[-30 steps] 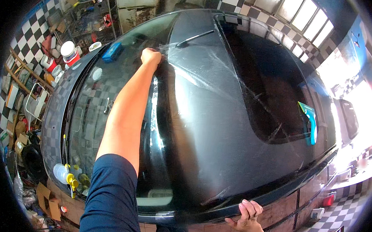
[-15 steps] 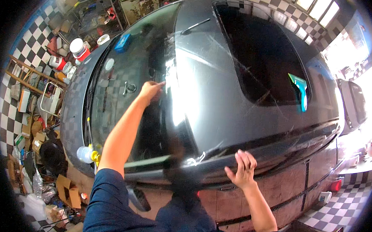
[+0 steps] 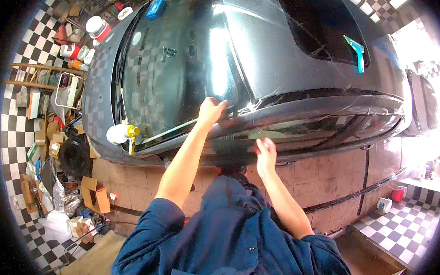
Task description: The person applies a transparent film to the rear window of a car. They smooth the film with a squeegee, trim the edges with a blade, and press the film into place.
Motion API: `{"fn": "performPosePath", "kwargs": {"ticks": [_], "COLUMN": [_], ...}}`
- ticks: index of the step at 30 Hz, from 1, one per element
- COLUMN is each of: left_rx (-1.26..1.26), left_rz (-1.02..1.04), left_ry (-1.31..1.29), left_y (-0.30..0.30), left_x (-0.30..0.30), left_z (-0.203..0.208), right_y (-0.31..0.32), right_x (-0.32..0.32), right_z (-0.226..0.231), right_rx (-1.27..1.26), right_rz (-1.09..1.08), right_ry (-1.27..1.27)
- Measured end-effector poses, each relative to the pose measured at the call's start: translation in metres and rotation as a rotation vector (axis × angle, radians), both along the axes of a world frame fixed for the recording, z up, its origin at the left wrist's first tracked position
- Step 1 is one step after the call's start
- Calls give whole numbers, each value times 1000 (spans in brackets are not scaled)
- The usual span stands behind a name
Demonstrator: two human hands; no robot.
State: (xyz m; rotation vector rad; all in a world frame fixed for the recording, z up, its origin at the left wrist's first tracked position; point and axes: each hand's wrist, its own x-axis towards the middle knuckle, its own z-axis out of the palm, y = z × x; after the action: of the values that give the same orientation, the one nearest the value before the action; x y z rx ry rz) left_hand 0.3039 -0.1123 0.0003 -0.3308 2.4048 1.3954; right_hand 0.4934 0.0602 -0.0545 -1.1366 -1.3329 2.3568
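Evidently the windshield slopes away in front of the person, its near upper corner closest to both hands. The left hand reaches over its near edge, fingers curled in; whether they pinch or touch anything cannot be told. Standing at the car's side probably explains that outstretched arm. The right hand, blurred and loosely half open, is in front of the side window and seems to hold nothing.

A spray bottle is at the windshield's near lower corner, likely within arm's reach; a blue block is toward the far lower corner. On the roof, 1 turquoise scraper lies by the sunroof's near rear corner, where the flatter surface presumably keeps it from sliding.
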Motion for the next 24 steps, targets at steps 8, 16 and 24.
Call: {"fn": "performPosePath", "kwargs": {"ticks": [8,16,24], "left_rx": [-50,128,1108], "left_rz": [-62,152,225], "left_ry": [73,8,-417], "left_y": [19,0,2], "left_x": [-7,13,-7], "left_z": [-18,-33,22], "right_y": [-22,-43,-48], "right_x": [-48,-51,-48], "right_z": [27,63,103], "right_rx": [-269,-81,-137], "right_rz": [69,252,207], "right_ry": [41,172,268]}}
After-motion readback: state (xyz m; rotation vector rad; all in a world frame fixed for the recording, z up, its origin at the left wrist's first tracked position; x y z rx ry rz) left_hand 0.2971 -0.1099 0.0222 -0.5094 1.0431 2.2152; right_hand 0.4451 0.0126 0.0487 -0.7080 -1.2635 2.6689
